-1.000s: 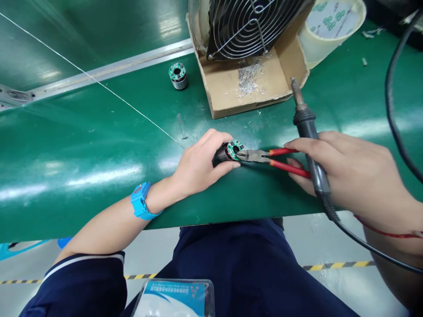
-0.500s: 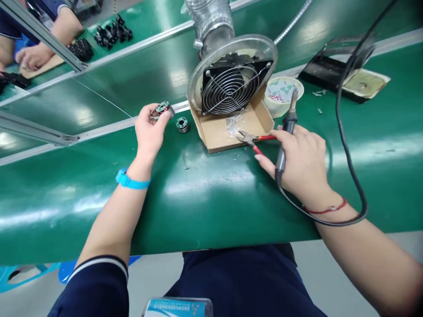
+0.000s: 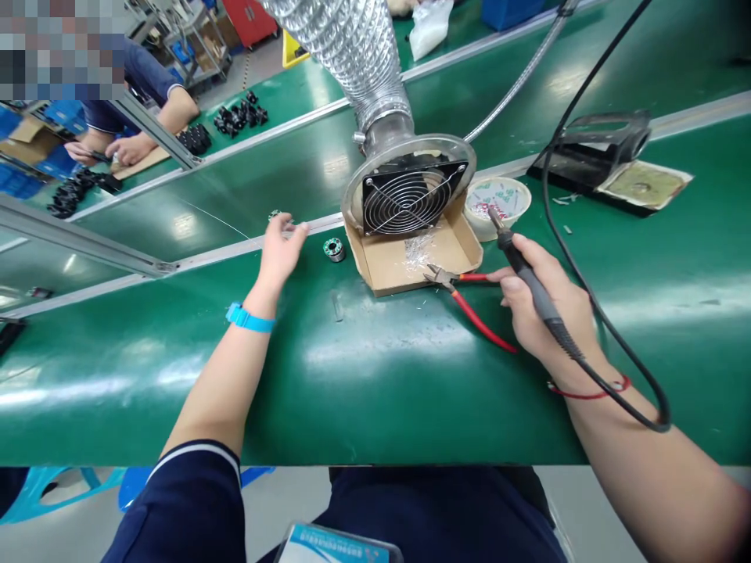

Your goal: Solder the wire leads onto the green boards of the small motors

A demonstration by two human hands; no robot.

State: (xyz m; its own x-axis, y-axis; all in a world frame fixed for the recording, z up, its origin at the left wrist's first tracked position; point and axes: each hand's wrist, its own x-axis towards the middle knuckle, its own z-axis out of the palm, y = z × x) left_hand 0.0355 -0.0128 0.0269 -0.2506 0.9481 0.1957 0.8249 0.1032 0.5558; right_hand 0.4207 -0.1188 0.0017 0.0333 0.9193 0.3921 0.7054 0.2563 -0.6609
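My left hand [image 3: 280, 254] is at the rail along the back of the bench, its thumb stretched away from the fingers and nothing visible between them. Just past its fingertips shows a bit of a green-topped motor stator [image 3: 273, 214], mostly hidden by the fingers. Another stator [image 3: 334, 249], copper-wound with a green ring board, stands on the bench right of this hand. My right hand [image 3: 548, 305] is closed round a soldering iron [image 3: 531, 289], tip pointing up and left. Beside its fingertips, red-handled cutting pliers [image 3: 472, 313] lie with handles spread, jaws at the cardboard tray's edge.
A fume fan [image 3: 411, 202] on a foil duct stands over a cardboard tray [image 3: 384, 281] holding wire clippings. Right of it are a tape roll [image 3: 498, 205] and an iron stand [image 3: 610, 168]. The iron's cable [image 3: 616, 336] loops over my right forearm. A co-worker's hands [image 3: 126, 148] work beyond the rail.
My left hand has opened from the stator, which now sits beyond its fingers. My right hand has let the pliers down and lowered the iron into a pen-like grip. The view has shifted.
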